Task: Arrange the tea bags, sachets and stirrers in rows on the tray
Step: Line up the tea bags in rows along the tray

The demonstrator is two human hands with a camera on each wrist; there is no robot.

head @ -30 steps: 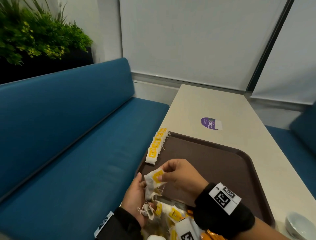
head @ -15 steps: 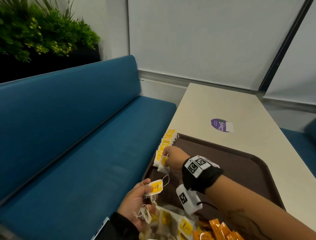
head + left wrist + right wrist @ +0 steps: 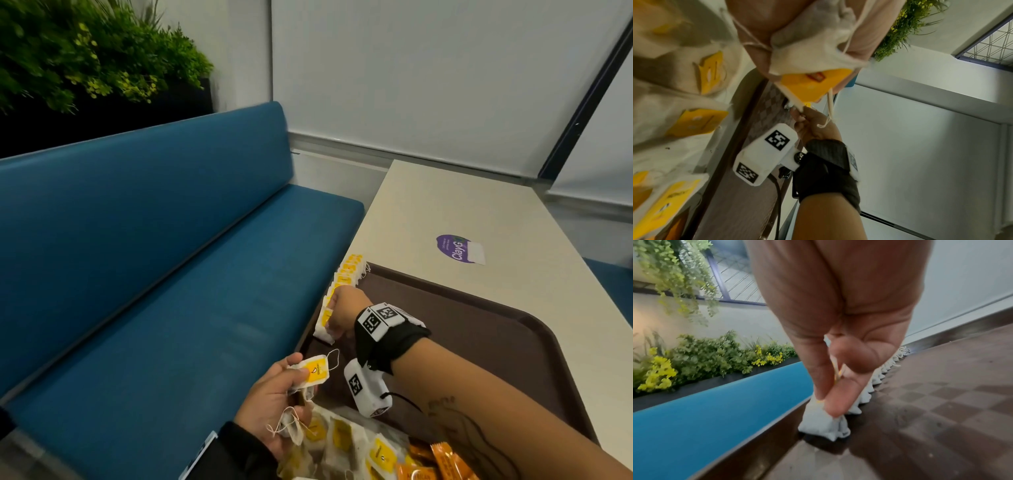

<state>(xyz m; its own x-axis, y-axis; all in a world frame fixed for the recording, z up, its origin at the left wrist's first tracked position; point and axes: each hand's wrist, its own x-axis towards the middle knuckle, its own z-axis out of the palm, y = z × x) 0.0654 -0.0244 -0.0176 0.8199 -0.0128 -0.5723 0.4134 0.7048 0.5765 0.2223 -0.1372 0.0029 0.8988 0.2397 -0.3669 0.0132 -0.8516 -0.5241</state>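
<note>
While the right hand (image 3: 342, 313) reaches across the brown tray (image 3: 479, 342) to its left rim, its thumb and forefinger pinch the top of a white tea bag (image 3: 824, 423) whose bottom edge touches the tray floor just inside that rim, as the right wrist view shows. Directly beyond the pinched bag, away from the person, a row of tea bags (image 3: 347, 274) with yellow tags stands upright along the same rim, each bag close against the next, running to the tray's far left corner. Nearer the person than that grip and lower in the head view, the left hand (image 3: 274, 407) hovers over the tray's near left corner with its fingers curled; between thumb and forefinger it holds a second tea bag (image 3: 313, 370) with a yellow tag facing up and a loop of string sticking out toward the right wrist. More bags and tangled strings are bunched in the same palm, and how many cannot be told. Below and to the right of the left hand, a loose pile of tea bags (image 3: 346, 442) lies at the tray's near edge, with orange sachets (image 3: 435, 462) just beside the pile, under the right forearm. Left of both hands runs a blue bench (image 3: 154, 274), and the tray rests on a pale table (image 3: 462, 212).
</note>
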